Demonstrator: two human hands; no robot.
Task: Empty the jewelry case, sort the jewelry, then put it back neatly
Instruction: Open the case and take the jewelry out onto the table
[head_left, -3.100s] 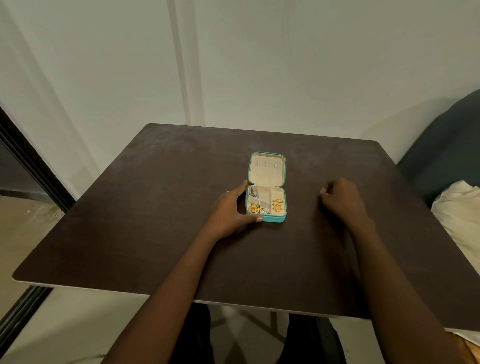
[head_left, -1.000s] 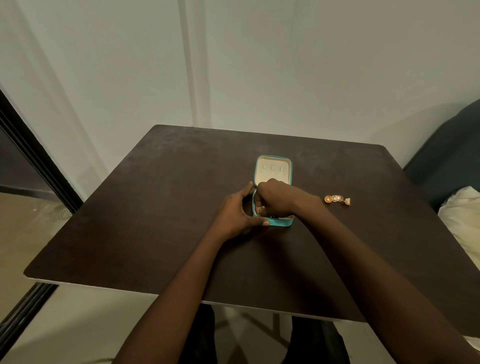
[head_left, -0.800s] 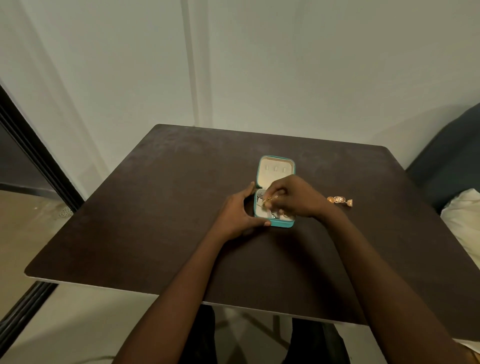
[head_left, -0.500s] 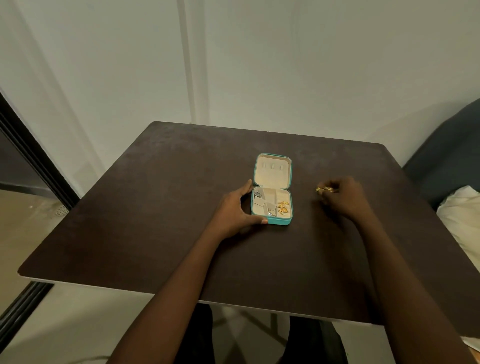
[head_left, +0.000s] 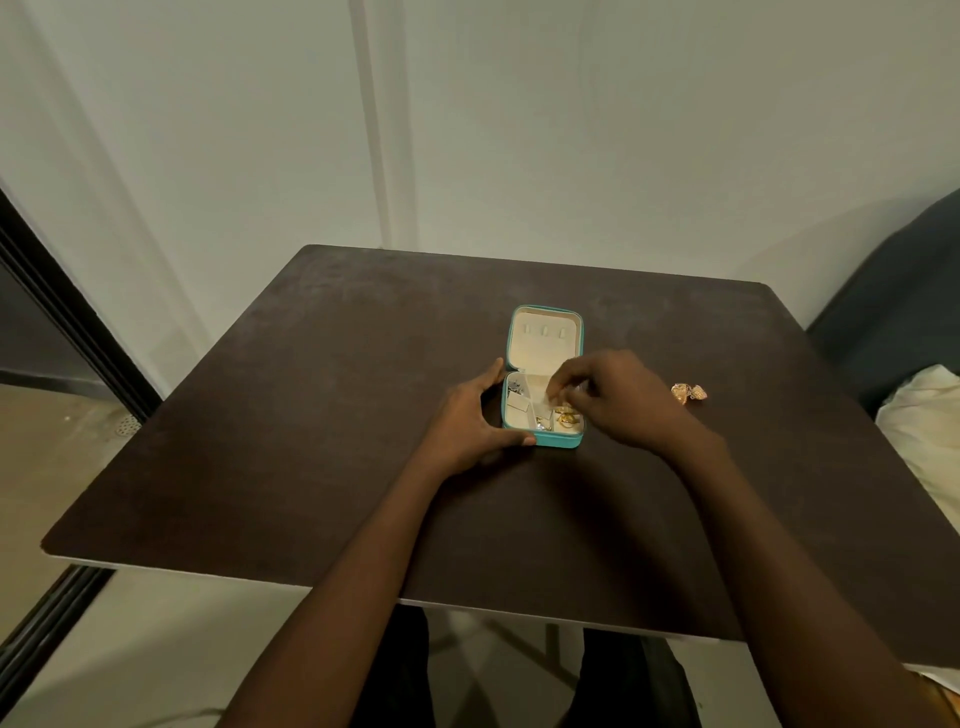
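Observation:
A small teal jewelry case (head_left: 545, 338) lies open in the middle of the dark table (head_left: 311, 415), its cream lid flat toward the wall. My left hand (head_left: 467, 415) grips the case's left and front edge. My right hand (head_left: 618, 400) hovers over the right compartment, fingertips drawn together just above gold pieces (head_left: 566, 417); motion blur hides whether they pinch anything. Small silver pieces (head_left: 515, 385) sit in the left compartment. A small heap of gold jewelry (head_left: 689, 392) lies on the table to the right of the case.
A white wall stands just behind the table. A dark sofa (head_left: 893, 291) with a white cushion (head_left: 930, 415) is at the right edge. A black door frame (head_left: 62, 312) runs along the left. My legs show under the table's near edge.
My right hand left a gold piece with the heap on the right and came back left over the case. My left hand kept its hold on the case.

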